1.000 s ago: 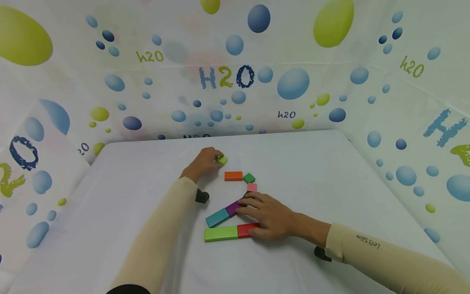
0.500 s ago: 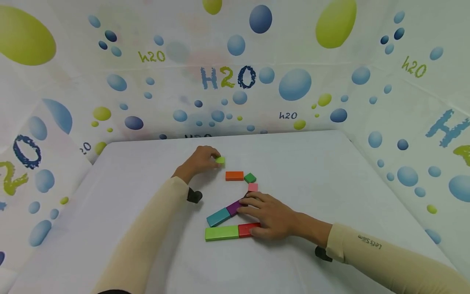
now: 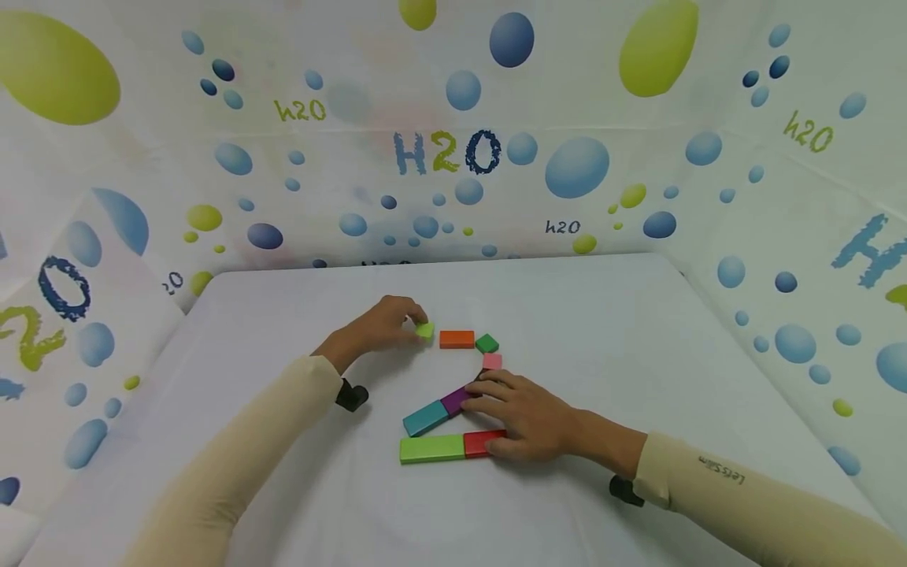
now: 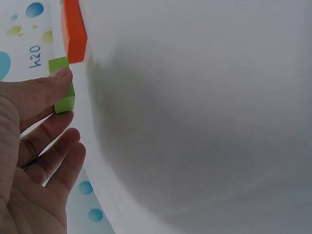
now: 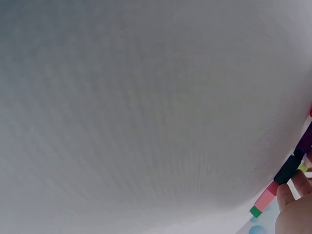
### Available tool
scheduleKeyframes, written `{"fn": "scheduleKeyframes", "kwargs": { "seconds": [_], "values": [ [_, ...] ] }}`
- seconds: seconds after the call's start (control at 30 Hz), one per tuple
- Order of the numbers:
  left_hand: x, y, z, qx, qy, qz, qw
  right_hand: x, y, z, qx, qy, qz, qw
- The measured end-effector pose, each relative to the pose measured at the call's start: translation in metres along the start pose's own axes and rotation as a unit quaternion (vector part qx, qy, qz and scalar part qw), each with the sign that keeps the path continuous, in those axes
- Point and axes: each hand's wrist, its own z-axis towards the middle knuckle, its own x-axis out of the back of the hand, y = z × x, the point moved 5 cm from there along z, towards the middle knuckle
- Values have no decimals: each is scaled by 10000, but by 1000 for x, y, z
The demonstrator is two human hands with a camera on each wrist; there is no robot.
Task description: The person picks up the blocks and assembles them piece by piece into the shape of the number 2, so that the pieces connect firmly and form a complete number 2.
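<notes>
My left hand (image 3: 379, 324) pinches a small light green block (image 3: 426, 330) between thumb and fingers, just left of an orange block (image 3: 457, 339). A gap separates the two blocks in the head view. From the orange block a curved row runs through a green block (image 3: 486, 343), a pink block (image 3: 492, 361), a black block (image 5: 287, 169), a purple block (image 3: 455, 402) and a teal block (image 3: 425, 418). My right hand (image 3: 527, 417) rests with spread fingers on the black and purple blocks, its thumb at a red block (image 3: 476, 443). It partly covers these blocks.
A long light green block (image 3: 431, 450) lies end to end with the red one at the front. The white-covered table (image 3: 581, 315) reaches back to a printed curtain (image 3: 319, 157) with coloured bubbles. Small dark devices (image 3: 352, 395) sit at the wrists.
My left hand has carried the small light green block toward me, from behind the orange block to beside its left end. The right hand stays in place; the view shifts slightly.
</notes>
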Motion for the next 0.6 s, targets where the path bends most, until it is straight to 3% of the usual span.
{"fn": "scheduleKeyframes", "kwargs": {
  "seconds": [0.17, 0.6],
  "values": [
    [-5, -1, -2, -120, -206, 81, 9997, 1, 1, 4, -93, -73, -30, 9999],
    [-2, -5, 0, -518, -312, 487, 9970, 3, -2, 17, -263, -165, -58, 9995]
  ]
}}
